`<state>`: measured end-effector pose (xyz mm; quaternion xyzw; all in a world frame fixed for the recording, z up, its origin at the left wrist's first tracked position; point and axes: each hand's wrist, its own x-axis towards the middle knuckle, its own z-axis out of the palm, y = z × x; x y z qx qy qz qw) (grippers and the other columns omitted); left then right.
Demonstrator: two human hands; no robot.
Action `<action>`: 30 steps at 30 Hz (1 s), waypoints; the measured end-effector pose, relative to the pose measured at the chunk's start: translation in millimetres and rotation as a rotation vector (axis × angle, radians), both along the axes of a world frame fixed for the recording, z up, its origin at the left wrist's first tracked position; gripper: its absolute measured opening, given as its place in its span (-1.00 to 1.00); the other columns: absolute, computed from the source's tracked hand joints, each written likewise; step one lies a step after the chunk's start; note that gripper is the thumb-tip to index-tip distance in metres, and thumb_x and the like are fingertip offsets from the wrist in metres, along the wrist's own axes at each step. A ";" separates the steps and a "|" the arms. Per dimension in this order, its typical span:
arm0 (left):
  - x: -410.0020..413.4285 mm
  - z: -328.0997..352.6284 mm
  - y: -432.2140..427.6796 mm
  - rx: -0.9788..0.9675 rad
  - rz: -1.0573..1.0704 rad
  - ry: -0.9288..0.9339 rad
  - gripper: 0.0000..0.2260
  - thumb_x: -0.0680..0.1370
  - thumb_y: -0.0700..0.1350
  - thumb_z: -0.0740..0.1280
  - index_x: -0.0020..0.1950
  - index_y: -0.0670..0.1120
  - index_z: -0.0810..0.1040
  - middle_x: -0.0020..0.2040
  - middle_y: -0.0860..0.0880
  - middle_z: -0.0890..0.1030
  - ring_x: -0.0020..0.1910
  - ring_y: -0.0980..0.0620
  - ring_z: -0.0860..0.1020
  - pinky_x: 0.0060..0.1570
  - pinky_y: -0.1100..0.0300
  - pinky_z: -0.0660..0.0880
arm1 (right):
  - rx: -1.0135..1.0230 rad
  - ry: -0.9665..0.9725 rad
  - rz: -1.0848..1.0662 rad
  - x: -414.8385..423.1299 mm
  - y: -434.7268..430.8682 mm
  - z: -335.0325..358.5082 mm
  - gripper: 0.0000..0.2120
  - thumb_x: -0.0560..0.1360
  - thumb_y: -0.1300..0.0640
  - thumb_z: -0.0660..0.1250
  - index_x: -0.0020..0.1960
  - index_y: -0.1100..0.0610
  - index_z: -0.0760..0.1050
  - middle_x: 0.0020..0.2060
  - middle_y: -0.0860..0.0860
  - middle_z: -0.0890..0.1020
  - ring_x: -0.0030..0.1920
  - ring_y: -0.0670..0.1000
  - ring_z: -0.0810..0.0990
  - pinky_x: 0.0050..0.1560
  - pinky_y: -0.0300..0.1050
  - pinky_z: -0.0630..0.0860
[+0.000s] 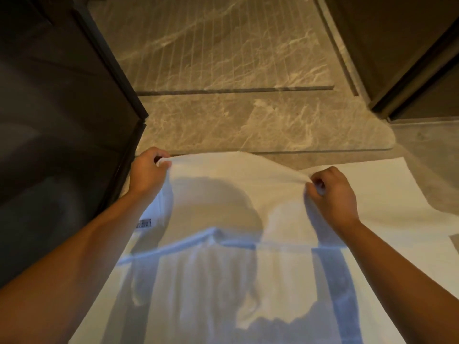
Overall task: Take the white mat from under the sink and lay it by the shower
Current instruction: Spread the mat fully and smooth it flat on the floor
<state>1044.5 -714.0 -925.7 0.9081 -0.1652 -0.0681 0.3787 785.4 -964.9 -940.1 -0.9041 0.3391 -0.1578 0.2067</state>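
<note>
White cloth fills the lower half of the view. The white mat (223,194) is out in the open and down on the floor, its far edge just short of the marble sill (248,125) that fronts the grooved shower floor (211,45). So the fetching looks done, and this reads as the laying stage, close to the finish.

The left hand (149,172) pinches the far left corner, fingers curled tight round the cloth, right beside the dark glass panel (62,120). The right hand (332,194) pinches the same far edge further along, well apart from the left, with a bunch of fabric gathered in its fingers. Between the two hands the edge arcs up off the floor, pulled taut.

What is left, by my judgement: set that raised edge down square to the sill, let go, and smooth the wrinkles.

As for the mat itself, it is plain, soft and limp, draping wherever it is unsupported. Beyond the right hand it lies flat on the floor. A creased ridge runs across its middle, a small label (144,223) shows near the left edge, and the person's shadow falls over the near part.
</note>
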 end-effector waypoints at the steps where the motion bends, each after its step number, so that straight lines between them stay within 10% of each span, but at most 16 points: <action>1: 4.0 2.3 -5.9 0.004 -0.007 -0.019 -0.91 0.46 -0.26 0.32 -0.06 -0.16 0.57 -0.12 -0.09 0.57 -0.15 0.03 0.48 -0.18 0.26 0.32 | -0.007 -0.013 -0.018 3.7 -3.2 1.0 -0.94 0.42 0.27 0.36 -0.14 0.27 0.51 -0.16 0.22 0.53 -0.07 0.25 0.50 -0.16 0.02 0.42; 7: -11.1 -1.8 -16.7 0.149 -0.104 -0.115 -0.72 0.48 -0.19 0.34 0.18 -0.15 0.48 0.21 -0.21 0.47 0.21 -0.18 0.40 0.21 0.03 0.31 | 0.087 0.099 -0.044 -1.0 7.6 -11.1 -0.76 0.46 0.27 0.29 0.12 0.24 0.50 0.06 0.22 0.52 0.10 0.22 0.48 -0.04 -0.02 0.43; 14: -98.9 -29.2 4.6 0.228 -0.530 -0.067 -0.76 0.39 -0.19 0.46 0.01 -0.22 0.55 -0.01 -0.19 0.59 -0.01 -0.20 0.52 0.01 0.15 0.36 | 0.024 0.036 0.095 -59.0 40.0 -16.8 -0.82 0.34 0.28 0.47 -0.07 0.24 0.56 -0.15 0.18 0.57 -0.10 0.21 0.57 -0.16 -0.18 0.40; 30: -122.3 -43.2 8.5 0.510 -0.704 -0.065 -0.34 0.37 0.13 0.42 0.38 -0.04 0.28 0.46 -0.02 0.22 0.44 -0.01 0.15 0.36 0.05 0.16 | -0.072 0.279 0.251 -133.6 64.7 -27.0 -0.56 0.12 0.02 0.61 -0.08 0.16 0.59 -0.18 0.18 0.61 -0.21 0.23 0.60 -0.36 -0.01 0.58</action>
